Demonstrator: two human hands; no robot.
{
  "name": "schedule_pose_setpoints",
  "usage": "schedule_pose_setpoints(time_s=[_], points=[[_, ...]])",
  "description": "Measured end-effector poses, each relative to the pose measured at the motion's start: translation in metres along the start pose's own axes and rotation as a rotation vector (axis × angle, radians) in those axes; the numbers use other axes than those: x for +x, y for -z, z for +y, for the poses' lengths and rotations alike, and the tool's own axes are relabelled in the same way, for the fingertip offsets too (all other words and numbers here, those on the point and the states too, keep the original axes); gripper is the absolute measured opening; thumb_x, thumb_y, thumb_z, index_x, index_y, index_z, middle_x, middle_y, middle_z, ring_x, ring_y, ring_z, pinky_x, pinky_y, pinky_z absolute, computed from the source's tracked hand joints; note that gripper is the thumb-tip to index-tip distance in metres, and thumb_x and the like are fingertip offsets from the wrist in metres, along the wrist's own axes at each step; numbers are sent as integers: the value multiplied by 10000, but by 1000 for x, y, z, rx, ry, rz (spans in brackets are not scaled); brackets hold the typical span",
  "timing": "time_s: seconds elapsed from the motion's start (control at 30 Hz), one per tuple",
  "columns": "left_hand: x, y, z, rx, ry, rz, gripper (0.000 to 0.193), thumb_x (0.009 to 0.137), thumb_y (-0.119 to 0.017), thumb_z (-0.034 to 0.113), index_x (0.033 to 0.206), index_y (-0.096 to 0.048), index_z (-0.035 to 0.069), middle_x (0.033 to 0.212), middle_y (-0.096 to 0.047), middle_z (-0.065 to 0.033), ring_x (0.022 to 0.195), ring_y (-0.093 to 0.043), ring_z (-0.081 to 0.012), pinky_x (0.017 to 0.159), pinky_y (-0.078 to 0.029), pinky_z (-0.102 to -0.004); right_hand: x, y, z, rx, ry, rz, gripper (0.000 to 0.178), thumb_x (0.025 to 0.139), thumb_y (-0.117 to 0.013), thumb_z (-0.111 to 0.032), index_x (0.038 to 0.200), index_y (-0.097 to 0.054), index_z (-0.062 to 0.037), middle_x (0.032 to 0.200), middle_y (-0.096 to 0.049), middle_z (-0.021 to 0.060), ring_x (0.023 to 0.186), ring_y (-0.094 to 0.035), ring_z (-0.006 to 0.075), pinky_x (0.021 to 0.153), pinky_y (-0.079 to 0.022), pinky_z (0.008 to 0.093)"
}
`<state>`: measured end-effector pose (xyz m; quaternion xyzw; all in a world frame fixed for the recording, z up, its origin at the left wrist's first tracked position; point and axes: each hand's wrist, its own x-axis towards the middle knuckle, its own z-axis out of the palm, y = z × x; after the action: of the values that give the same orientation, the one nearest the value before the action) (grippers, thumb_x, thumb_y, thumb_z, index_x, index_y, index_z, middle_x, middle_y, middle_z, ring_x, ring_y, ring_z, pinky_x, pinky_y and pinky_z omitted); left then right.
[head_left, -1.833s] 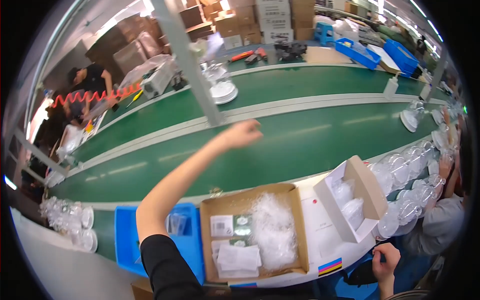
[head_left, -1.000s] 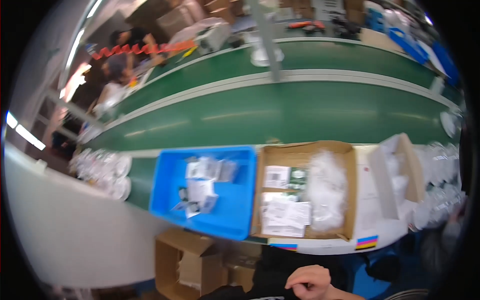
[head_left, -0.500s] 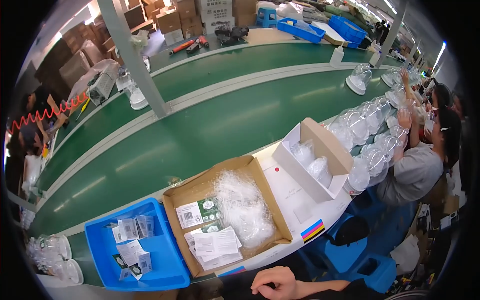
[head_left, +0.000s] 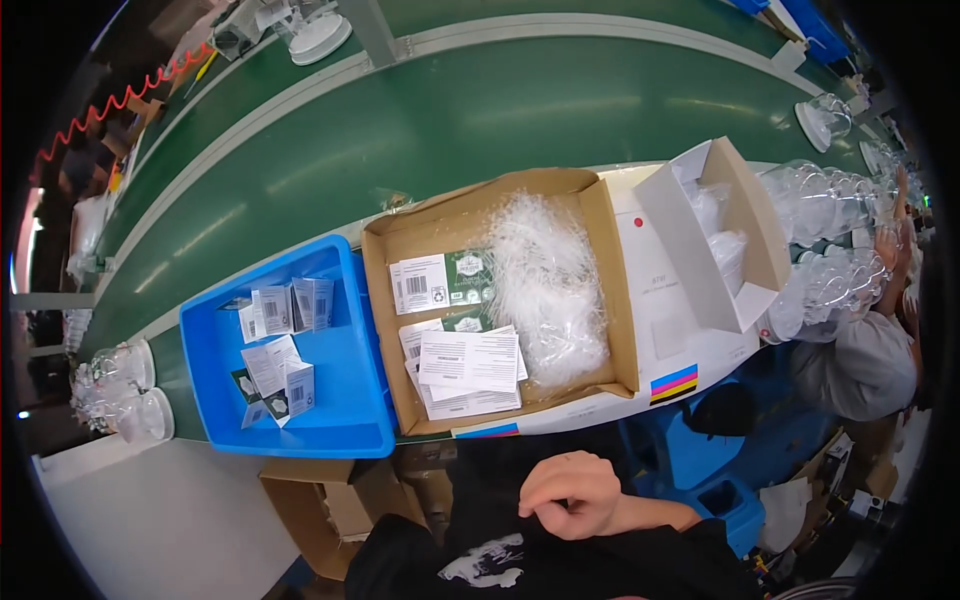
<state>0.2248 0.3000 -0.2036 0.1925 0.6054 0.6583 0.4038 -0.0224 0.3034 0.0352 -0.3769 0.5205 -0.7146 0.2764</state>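
My right hand (head_left: pixel 575 495) is held in front of my black shirt, its fingers curled in toward the thumb. A dark gap shows inside the curl, and nothing is visible in it. My left hand is out of sight. Nearest beyond the right hand is a shallow brown cardboard tray (head_left: pixel 617 300). Folded printed leaflets (head_left: pixel 468 362) and green-and-white cards (head_left: pixel 420 283) lie in its left part, with a heap of clear shredded filler (head_left: pixel 548 290) at its right. A blue plastic bin (head_left: pixel 340 400) beside the tray holds several folded cards (head_left: pixel 285 312).
An open white box (head_left: pixel 690 255) with clear plastic pieces stands right of the tray. Clear domes (head_left: pixel 820 195) cluster at right near a person in grey (head_left: pixel 855 365). More domes (head_left: pixel 130 395) lie at left. A green conveyor belt (head_left: pixel 400 130) runs behind; a cardboard box (head_left: pixel 320 490) sits below.
The view has tilted downward, so the tray, bin and belt sit higher in the picture and more of my shirt shows. My right hand keeps its curled pose.
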Motion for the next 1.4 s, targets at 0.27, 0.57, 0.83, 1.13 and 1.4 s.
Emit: schedule_pose_setpoints(time_s=[0.27, 0.57, 0.83, 1.13, 1.4], points=[[-58, -10, 12, -91, 108, 71, 280, 846, -629, 204, 1007, -635, -26, 1002, -675, -191, 948, -637, -344, 819, -505, -418, 4, 8, 16, -266, -62, -26, 131, 723, -650, 52, 833, -667, -17, 783, -678, 93, 663, -664, 254, 582, -531, 297], [-150, 25, 37, -104, 292, 108, 303, 836, -649, 206, 1034, -632, -22, 1035, -676, -186, 978, -636, -354, 836, -508, -411, 51, 28, 68, -1018, -11, -260, 438, 697, -762, -82, 1103, -606, -26, 1152, -600, 129, 1118, -553, 299, 918, -478, 378], [-135, 137, 191, 72, 213, -28, 400, 783, -696, 172, 1115, -575, -15, 1005, -648, -235, 990, -595, -426, 781, -503, -451, 45, 33, 71, -1062, 34, -375, 326, 708, -665, -62, 1031, -627, -33, 1035, -640, 81, 992, -599, 246, 807, -511, 373], [-119, 245, 299, 654, -186, 1172, 155, 812, -631, -69, 945, -667, 2, 763, -667, -83, 643, -648, -155, 571, -487, -256, 68, 42, 55, -872, 324, 63, 148, 709, -683, -41, 852, -648, -53, 807, -625, 54, 763, -616, 230, 621, -508, 324], [-117, 263, 264, 831, -285, 1157, 93, 869, -592, -53, 947, -639, -33, 747, -644, -102, 631, -624, -146, 570, -487, -240, 48, 39, 72, -847, 164, -274, 105, 750, -714, -133, 796, -627, -94, 824, -621, 19, 829, -616, 210, 681, -513, 351]])
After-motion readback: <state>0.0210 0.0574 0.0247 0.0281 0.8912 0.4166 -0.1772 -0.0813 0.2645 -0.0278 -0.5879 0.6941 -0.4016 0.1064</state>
